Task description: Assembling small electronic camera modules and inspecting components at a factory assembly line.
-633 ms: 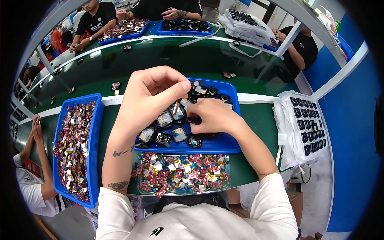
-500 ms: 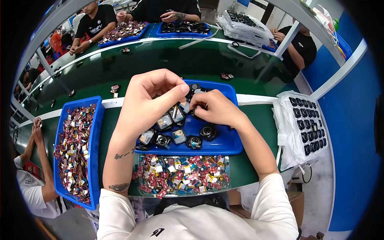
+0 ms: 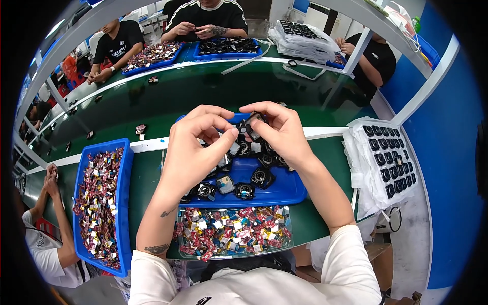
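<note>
Above the blue tray [image 3: 284,190], my right hand [image 3: 285,131] grips a black square watch case [image 3: 254,125] between thumb and fingers. My left hand [image 3: 201,140] is beside it, thumb and fingers curled together in a pinch. Whatever the left fingertips hold, if anything, is too small to make out. More black watch cases lie in the tray beneath both hands, among them a round-faced one [image 3: 261,177] and one with a pale square face [image 3: 225,184]. My hands cover part of the pile.
A clear tray [image 3: 231,255] of small red, white and yellow parts stands nearest me. Left is a long blue bin [image 3: 124,203] of similar parts. White sheets [image 3: 362,173] holding rows of black cases lie right. Beyond runs a green belt [image 3: 203,91], with co-workers across it.
My right hand has come up from the tray with a black watch case, turning it near the left fingertips. My left hand has lowered slightly and stays pinched.
</note>
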Action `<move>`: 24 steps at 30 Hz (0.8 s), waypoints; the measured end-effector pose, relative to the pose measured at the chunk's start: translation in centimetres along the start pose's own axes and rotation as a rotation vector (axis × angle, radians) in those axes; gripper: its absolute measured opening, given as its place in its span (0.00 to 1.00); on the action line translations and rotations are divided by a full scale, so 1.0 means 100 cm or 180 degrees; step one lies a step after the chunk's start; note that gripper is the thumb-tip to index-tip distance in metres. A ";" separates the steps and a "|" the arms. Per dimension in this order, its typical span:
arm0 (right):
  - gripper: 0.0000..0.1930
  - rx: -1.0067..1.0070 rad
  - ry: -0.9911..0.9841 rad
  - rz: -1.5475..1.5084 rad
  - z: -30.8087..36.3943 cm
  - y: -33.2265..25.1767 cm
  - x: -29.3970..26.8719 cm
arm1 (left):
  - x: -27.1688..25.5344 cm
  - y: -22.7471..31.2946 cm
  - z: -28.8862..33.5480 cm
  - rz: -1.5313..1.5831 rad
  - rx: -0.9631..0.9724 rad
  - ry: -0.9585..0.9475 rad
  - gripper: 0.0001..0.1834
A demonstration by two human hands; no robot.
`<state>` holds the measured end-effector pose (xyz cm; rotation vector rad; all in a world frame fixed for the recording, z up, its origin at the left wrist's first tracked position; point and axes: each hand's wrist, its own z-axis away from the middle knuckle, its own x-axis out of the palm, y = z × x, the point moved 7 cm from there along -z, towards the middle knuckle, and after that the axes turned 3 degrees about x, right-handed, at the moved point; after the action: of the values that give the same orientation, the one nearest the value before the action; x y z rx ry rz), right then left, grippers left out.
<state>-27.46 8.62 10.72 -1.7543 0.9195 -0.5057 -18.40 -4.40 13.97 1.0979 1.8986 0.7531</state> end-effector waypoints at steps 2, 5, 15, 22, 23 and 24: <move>0.14 -0.0028 0.0119 0.0033 0.002 -0.002 -0.004 | 0.002 -0.003 0.000 0.0009 0.0041 0.0101 0.04; 0.14 0.0342 0.0238 0.0144 0.004 0.005 -0.008 | 0.002 -0.003 0.000 -0.0101 0.0148 0.0270 0.05; 0.15 0.0163 0.0209 -0.0445 0.012 -0.005 0.010 | -0.002 -0.005 0.002 -0.0570 0.0169 0.0572 0.05; 0.12 -0.0267 0.0298 -0.0277 0.015 -0.016 0.016 | -0.001 -0.007 0.002 -0.0423 0.0133 0.0562 0.06; 0.12 -0.0295 0.0304 -0.0232 0.016 -0.017 0.016 | -0.001 -0.006 0.002 -0.0442 0.0147 0.0573 0.06; 0.12 -0.0294 0.0302 -0.0233 0.017 -0.017 0.017 | -0.001 -0.005 0.002 -0.0460 0.0159 0.0583 0.06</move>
<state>-24.62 8.56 11.52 -1.8660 0.9607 -0.6066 -18.38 -4.75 13.48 0.9361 2.1364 0.7490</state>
